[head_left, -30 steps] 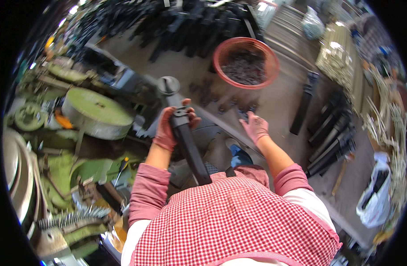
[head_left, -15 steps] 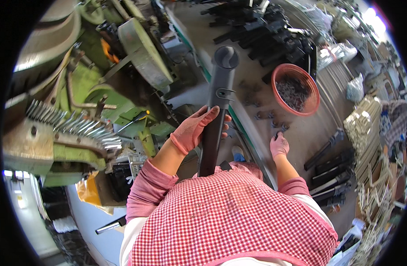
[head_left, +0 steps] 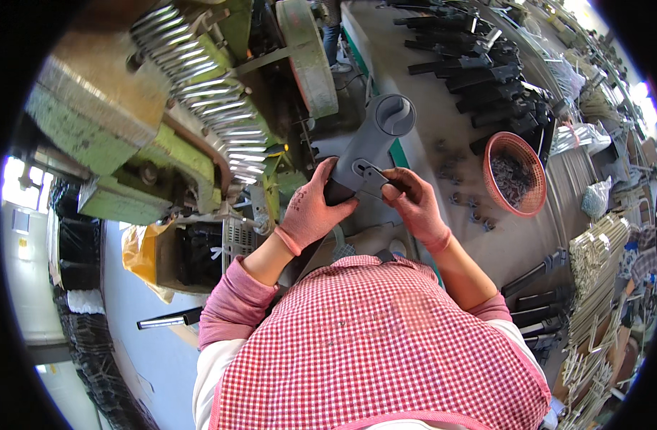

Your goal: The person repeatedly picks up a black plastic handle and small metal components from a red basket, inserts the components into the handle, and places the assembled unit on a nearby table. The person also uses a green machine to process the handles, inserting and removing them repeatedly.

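Note:
In front of my apron, a dark grey tube part [head_left: 368,147] with a round, open-looking upper end tilts up and to the right. My left hand [head_left: 314,209], in a pink glove, wraps round its lower part. A small bracket-like piece [head_left: 373,179] sits against a round hole on the tube's side. With gloved fingertips closed, my right hand [head_left: 419,208] pinches this piece at the tube. Its exact shape is partly hidden by my fingers.
A red plastic basket [head_left: 491,188] of small dark parts stands on the worktable, with several loose clips [head_left: 479,221] beside it. Black tube parts [head_left: 486,75] are piled farther back. A green machine [head_left: 192,161] with a large coil spring stands at left.
My right hand has come from the loose clips on the table to the tube, bringing a small piece. The tube has tilted rightward, and my view has shifted.

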A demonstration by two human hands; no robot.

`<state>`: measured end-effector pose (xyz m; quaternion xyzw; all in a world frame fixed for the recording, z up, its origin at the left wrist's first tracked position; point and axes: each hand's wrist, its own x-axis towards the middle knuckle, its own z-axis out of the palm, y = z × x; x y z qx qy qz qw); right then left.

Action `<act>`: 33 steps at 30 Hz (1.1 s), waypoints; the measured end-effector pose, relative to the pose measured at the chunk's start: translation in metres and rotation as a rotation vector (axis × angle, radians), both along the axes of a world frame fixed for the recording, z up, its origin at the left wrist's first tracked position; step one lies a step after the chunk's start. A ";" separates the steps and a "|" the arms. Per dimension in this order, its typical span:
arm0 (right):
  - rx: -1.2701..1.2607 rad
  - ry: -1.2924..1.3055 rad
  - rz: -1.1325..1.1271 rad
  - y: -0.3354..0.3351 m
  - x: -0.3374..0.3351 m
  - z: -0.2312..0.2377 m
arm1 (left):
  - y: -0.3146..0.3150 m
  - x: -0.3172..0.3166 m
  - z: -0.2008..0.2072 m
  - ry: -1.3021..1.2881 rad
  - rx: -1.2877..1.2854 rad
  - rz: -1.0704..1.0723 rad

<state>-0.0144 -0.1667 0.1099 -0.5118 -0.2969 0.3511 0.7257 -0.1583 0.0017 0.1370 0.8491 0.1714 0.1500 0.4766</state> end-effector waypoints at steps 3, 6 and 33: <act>-0.124 0.212 -0.073 0.021 -0.023 -0.005 | 0.003 -0.022 -0.010 0.018 0.021 0.078; -0.228 0.401 0.038 0.045 -0.034 -0.017 | 0.005 -0.049 -0.021 0.064 0.077 0.155; -0.144 0.654 0.561 0.203 -0.138 -0.059 | 0.063 -0.188 -0.021 0.274 -0.276 0.571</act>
